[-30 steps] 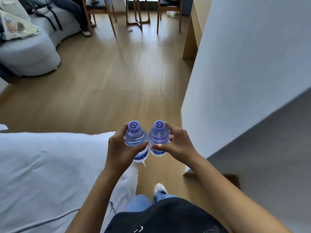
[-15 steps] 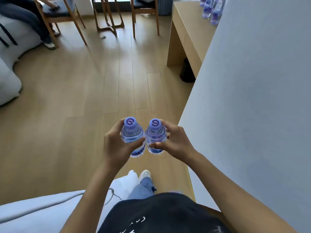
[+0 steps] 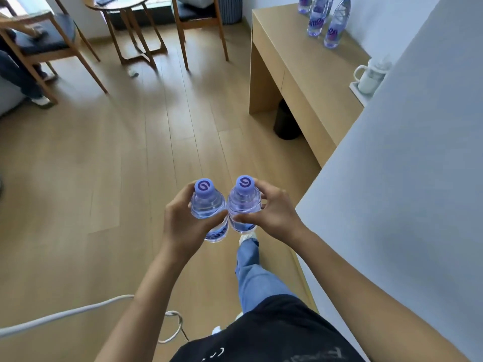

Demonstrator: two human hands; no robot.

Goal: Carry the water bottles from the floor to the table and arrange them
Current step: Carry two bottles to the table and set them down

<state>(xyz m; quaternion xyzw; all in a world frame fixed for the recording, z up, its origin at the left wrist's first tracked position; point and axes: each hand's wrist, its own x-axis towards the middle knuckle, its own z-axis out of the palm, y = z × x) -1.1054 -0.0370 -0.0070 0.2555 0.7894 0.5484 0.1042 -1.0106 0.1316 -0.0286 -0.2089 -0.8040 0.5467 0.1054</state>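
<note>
**A:** Head camera, looking down: where are your hands, and what's in them?

**Me:** My left hand [image 3: 187, 226] is wrapped round one bottle [image 3: 207, 209], my right hand [image 3: 271, 214] round the other bottle [image 3: 244, 202]. Both stand upright, caps toward the camera, their shoulders touching or nearly so; I can't tell which.

**A:** And the table?

**Me:** The table [image 3: 300, 66] lies at about one o'clock from my hands, well apart, running lengthwise along the wall [image 3: 407, 178]. More bottles [image 3: 322, 20] already stand at its far end, near the wall.

**A:** Which hand gets there first?

**Me:** The right, I'd judge; it's on the table's side. The bottles can stay upright and go down beside the others.

**A:** Anything nearer?

**Me:** A white mug [image 3: 368, 78] at two o'clock, by the wall's edge.
</note>
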